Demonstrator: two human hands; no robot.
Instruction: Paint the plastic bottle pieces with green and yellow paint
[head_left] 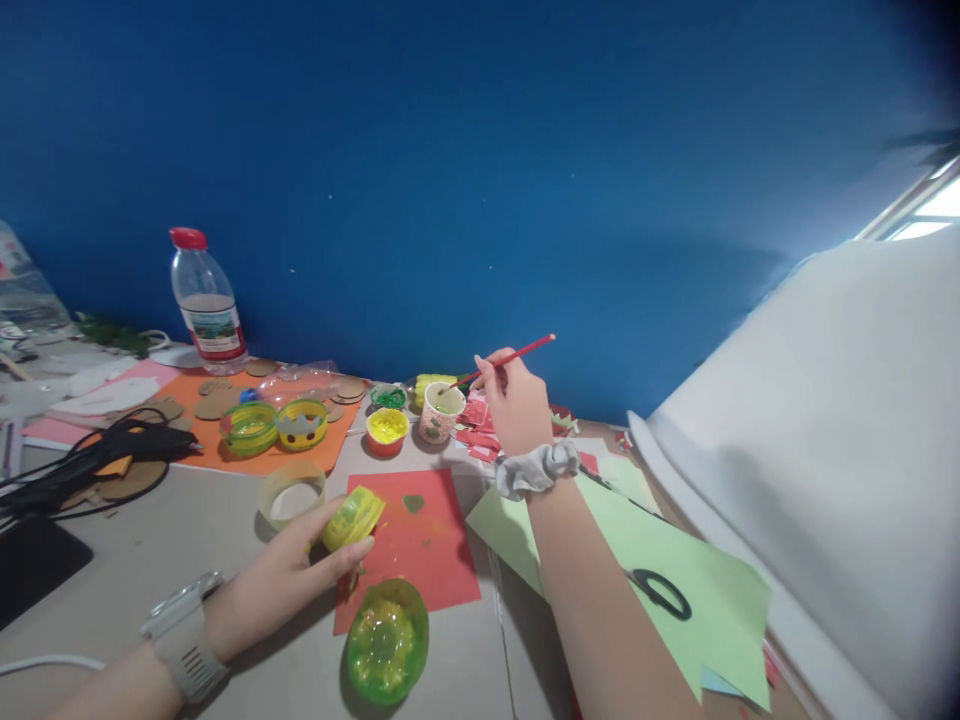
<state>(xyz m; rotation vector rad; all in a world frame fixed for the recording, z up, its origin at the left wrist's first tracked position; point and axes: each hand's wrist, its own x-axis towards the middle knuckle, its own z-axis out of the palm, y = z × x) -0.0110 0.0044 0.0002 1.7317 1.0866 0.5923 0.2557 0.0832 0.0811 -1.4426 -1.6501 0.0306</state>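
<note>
My left hand grips a yellow-painted plastic bottle bottom, tilted on its side above the red paper. In my right hand is a red paintbrush, its lower end dipping into a patterned paper cup. Left of that cup stand a red-rimmed pot of yellow paint and a small container of green paint. A green and yellow painted bottle bottom lies near the front edge of the red paper. Beside my left hand is a pale round container.
Painted rings and cardboard discs rest on orange paper, with a red-capped water bottle behind. A black glue gun with cables lies left. Scissors sit on green paper, right. A blue wall rises behind.
</note>
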